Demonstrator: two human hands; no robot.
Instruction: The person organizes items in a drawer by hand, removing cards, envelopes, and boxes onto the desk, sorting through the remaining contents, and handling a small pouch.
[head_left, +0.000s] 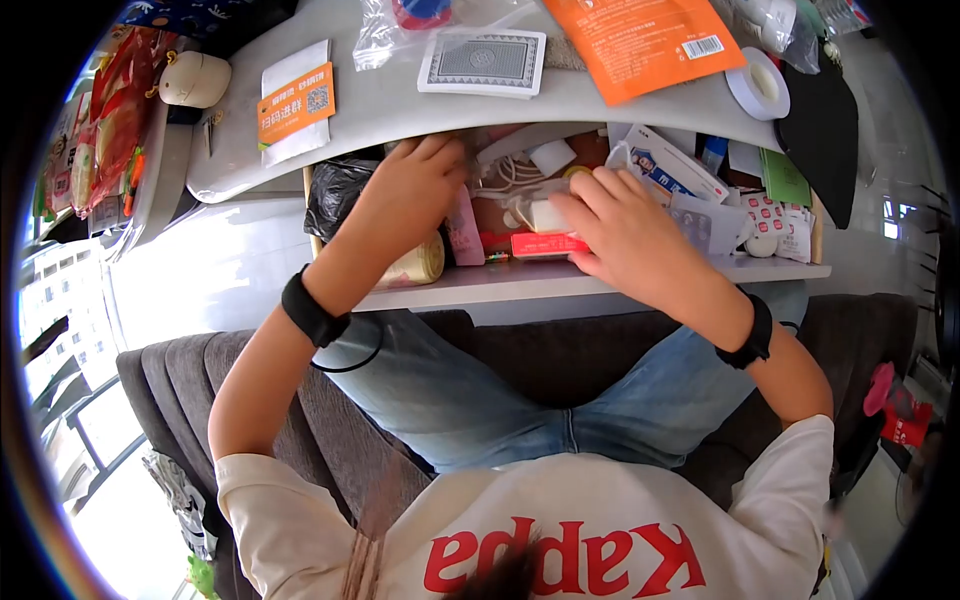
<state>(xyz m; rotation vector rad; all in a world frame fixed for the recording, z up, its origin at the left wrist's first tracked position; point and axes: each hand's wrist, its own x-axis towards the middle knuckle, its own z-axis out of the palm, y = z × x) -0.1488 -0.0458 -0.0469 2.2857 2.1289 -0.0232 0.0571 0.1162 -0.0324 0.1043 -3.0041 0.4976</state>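
Note:
An open drawer (480,292) full of small household items sits beneath the white tabletop, and both hands reach into it. My left hand (412,195) is at the drawer's left part with fingers bent, beside a black plastic bag (338,195) and above a yellowish roll (418,265). Its fingertips are blurred, and what they hold is unclear. Near the middle, my right hand (640,235) closes on a small clear plastic bag (528,208) with something pale inside. The thumb lies against a red box (545,245). A white cable (510,172) lies between the hands.
On the tabletop lie a deck of cards (482,62), an orange pouch (640,45), a tape roll (757,85) and an orange-and-white packet (297,105). The drawer's right side has a blue-and-white box (672,165) and blister packs (708,220). A dark sofa (300,420) is below.

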